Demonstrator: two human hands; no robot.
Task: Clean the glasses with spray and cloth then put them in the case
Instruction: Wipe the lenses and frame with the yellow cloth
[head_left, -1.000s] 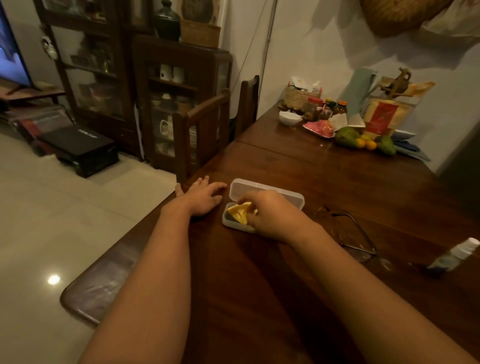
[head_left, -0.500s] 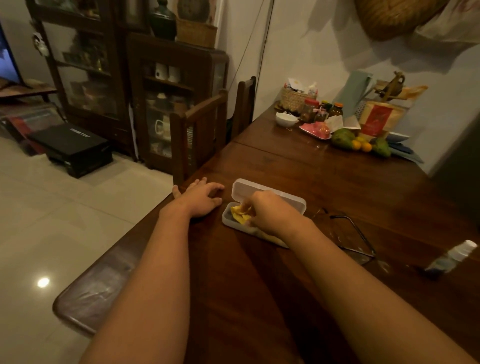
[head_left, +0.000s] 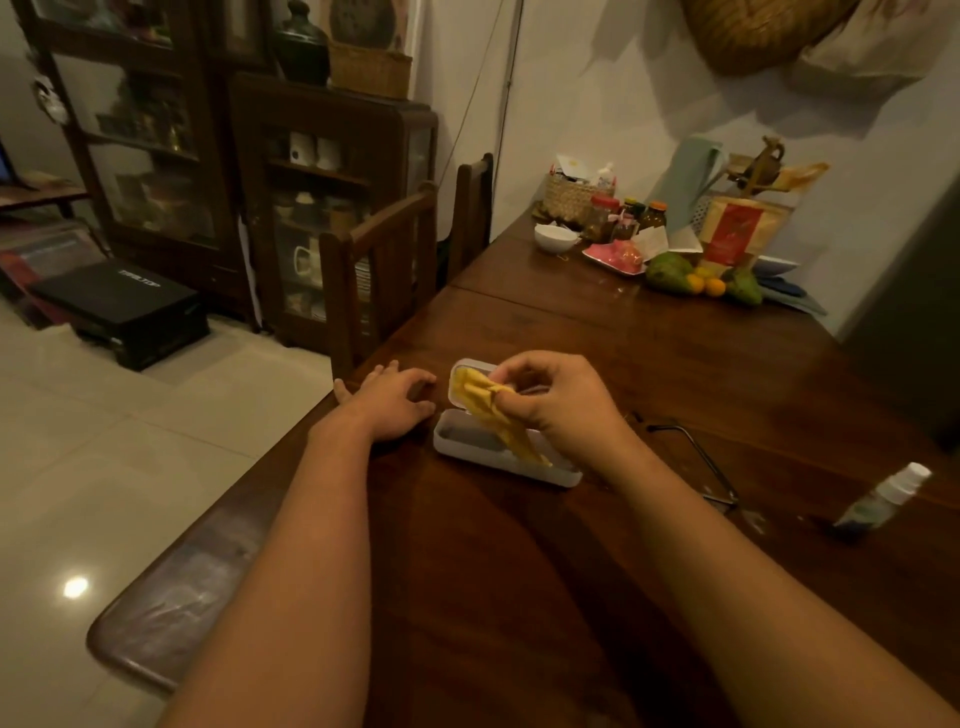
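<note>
The right hand (head_left: 558, 410) has lifted clear of the open case (head_left: 498, 457), fingers pinched shut on the yellow cloth (head_left: 488, 410), whose tail still trails inside; the cloth is nearly out for wiping. The left hand (head_left: 395, 397) stays flat and empty beside the case. Glasses (head_left: 696, 457) and spray bottle (head_left: 883, 499) lie rightward on the dark wooden table (head_left: 519, 597), chairs (head_left: 384, 270) and cabinets (head_left: 332, 208) beyond.

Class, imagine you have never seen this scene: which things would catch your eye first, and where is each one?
First, the yellow cloth, pinched in the right hand and hanging over the open white case at the middle of the wooden table. The left hand rests flat on the table just left of the case. To the right lie the dark-framed glasses, then the spray bottle near the edge of the picture.
</note>
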